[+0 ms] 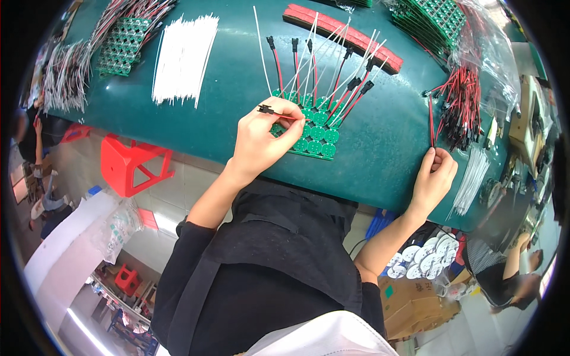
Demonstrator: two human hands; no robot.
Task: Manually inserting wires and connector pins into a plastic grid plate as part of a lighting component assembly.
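Note:
My left hand (270, 132) pinches a short red-and-black wire lead with a black connector (266, 109), its other end over a green circuit board panel (320, 133). Several connector leads and thin white wires fan out from the panel's far rows. At the right, my right hand (434, 178) is closed on the end of another red-and-black connector lead (431, 121). That lead lies beside a heap of similar red-and-black leads (462, 101). Whether the left lead's tip touches the panel, I cannot tell.
A red foam-topped bar (344, 37) lies beyond the panel. White wires (185, 59) are bundled to its left, with more white wires (472, 178) near my right hand. Stacked green boards (430, 24) stand far right; wired boards (122, 47) lie far left. A red stool (127, 166) is below.

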